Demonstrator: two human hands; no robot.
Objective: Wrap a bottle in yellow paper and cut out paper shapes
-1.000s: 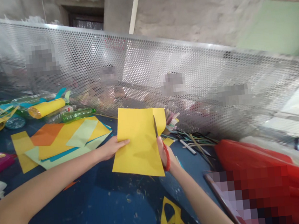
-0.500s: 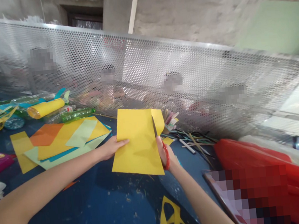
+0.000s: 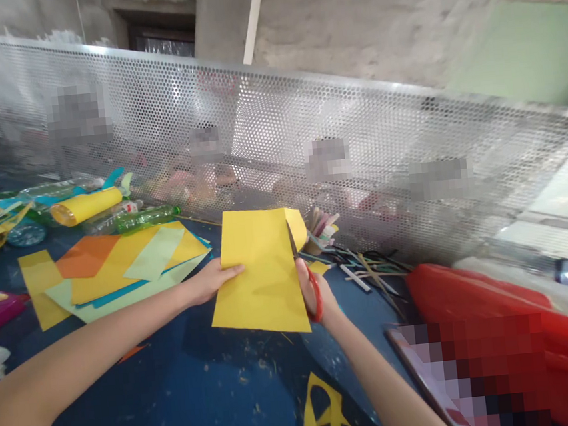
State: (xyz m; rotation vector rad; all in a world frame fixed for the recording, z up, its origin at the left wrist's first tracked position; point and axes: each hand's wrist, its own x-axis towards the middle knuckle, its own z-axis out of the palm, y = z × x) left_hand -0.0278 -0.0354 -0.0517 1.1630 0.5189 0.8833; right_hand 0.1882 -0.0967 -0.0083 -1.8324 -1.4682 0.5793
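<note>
My left hand (image 3: 213, 279) pinches the left edge of a yellow sheet of paper (image 3: 258, 282), thumb on top, and holds it up above the blue table. In my right hand (image 3: 319, 290) is a pair of scissors (image 3: 315, 295) with red handles. Their dark blades sit in a cut near the sheet's right side, running from its top edge. The strip right of the cut curls away. Part of the blades and most of my right fingers are hidden behind the paper.
Coloured paper sheets (image 3: 132, 258) lie left, with plastic bottles (image 3: 148, 218) behind them. A perforated metal screen (image 3: 152, 98) borders the table's back. Thin strips (image 3: 370, 268), a red bag (image 3: 473, 295) and a yellow cut-out scrap (image 3: 328, 410) lie right. People sit beyond the screen.
The yellow sheet and both hands have shifted very slightly left. The strip beside the scissors leans a little lower. Both hands keep their hold.
</note>
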